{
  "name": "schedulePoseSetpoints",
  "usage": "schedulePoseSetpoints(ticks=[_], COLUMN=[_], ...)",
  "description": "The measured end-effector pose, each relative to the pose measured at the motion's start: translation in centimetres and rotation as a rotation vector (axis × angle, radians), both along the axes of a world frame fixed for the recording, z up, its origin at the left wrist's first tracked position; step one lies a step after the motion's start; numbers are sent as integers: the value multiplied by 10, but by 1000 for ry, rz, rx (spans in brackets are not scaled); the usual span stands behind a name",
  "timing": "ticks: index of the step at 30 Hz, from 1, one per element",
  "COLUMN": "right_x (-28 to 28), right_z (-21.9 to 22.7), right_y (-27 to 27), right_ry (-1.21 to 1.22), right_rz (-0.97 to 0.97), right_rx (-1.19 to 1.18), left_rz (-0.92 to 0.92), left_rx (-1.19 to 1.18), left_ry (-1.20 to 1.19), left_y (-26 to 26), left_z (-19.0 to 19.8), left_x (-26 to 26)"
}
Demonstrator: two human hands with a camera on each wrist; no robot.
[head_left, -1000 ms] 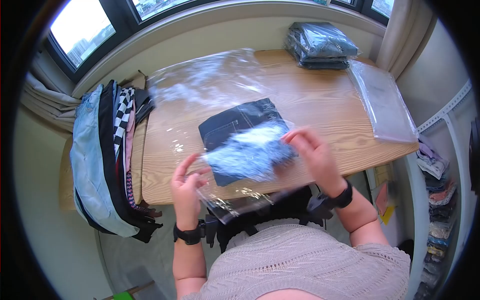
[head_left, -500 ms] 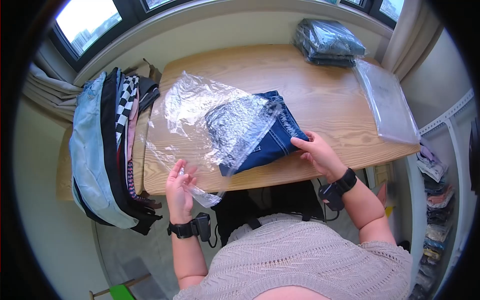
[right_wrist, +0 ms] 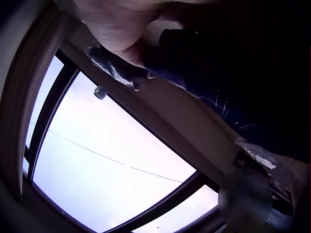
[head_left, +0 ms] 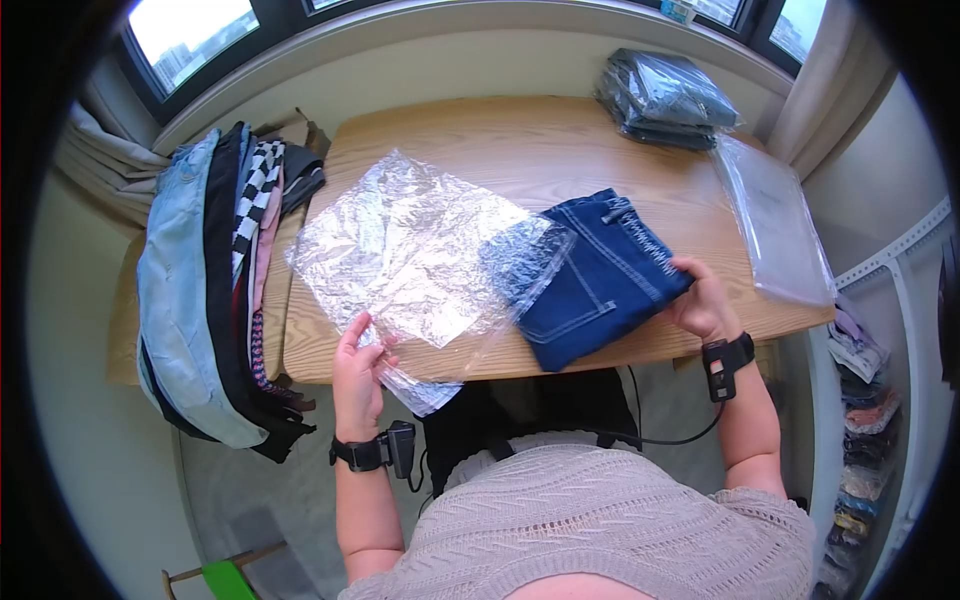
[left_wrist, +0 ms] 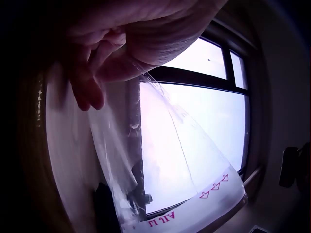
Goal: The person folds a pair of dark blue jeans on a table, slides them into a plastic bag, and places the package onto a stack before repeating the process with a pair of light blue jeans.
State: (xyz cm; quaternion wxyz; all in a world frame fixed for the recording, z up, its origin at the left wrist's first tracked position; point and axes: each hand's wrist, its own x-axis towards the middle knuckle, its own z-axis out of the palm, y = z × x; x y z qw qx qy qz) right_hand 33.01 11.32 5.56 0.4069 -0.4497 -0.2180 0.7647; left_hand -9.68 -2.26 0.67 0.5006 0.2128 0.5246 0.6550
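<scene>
Folded dark blue jeans with pale stitching sit over the front right of the table, one end under a clear plastic bag. My right hand grips their right edge, thumb on top. In the right wrist view the jeans run dark from beneath the hand. The crinkled bag spreads to the left, a flap hanging over the front edge. My left hand pinches its near edge between thumb and fingers. The left wrist view shows red arrows and print on the bag.
Several garments hang in a pile over the left side. Bagged folded jeans are stacked at the back right, next to a stack of flat clear bags. A wooden table lies below the window; shelves of folded clothes stand right.
The jeans have shifted right with my right hand, showing more of their blue outside the bag. The bag now lies spread out further left, its edge held by my left hand.
</scene>
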Motion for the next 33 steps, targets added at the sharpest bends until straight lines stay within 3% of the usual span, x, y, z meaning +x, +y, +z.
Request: schedulePoseSetpoints(ticks=[1,3,5,7,11,17,19,21,22,23,25,26,27,29,33], right_x=[14,39,24,16,-11,-4,20,37,45,53,68,70,71,68,56], right_z=[-5,-21,-18,-26,-13,-15,-27,-35,-32,-27,-18,-12,-6,4,3], right_y=[-2,-8,-29,-40,-48,-39,-39,-43,-47,-53,-65,-71,-76,-85,-95], right_ry=[-7,378,358,108,113,263,278,235,221,206,153,146,138,152,174], right_rz=[-12,-79,-108,-174,-256,-381,-358,-484,-528,-574,-623,-634,-644,-583,-481], right_rx=[-3,37,89,122,72,101,242,371,412,453,501,498,495,498,458], left_rz=[17,30,40,41,12,-119,-147,-117,-17,-12,153,-83,-80,-635,-724], left_rx=[5,33,8,6,-41,-85,-102,-64,-32,-43,89,176,162,190,117], left_ry=[12,4,53,80,120,158,164,291,794,793,1669,1583,1578,1672,1727], left_y=[1,5,6,8,10,19,24,26,29,22,9,5,1,-5,-14], left_z=[0,-14,-11,-5,4,5,12,15,5,-1,37,38,42,47,35], left_x=[1,-4,-3,3,8,8,15,20,17,17,45,48,55,70,76])
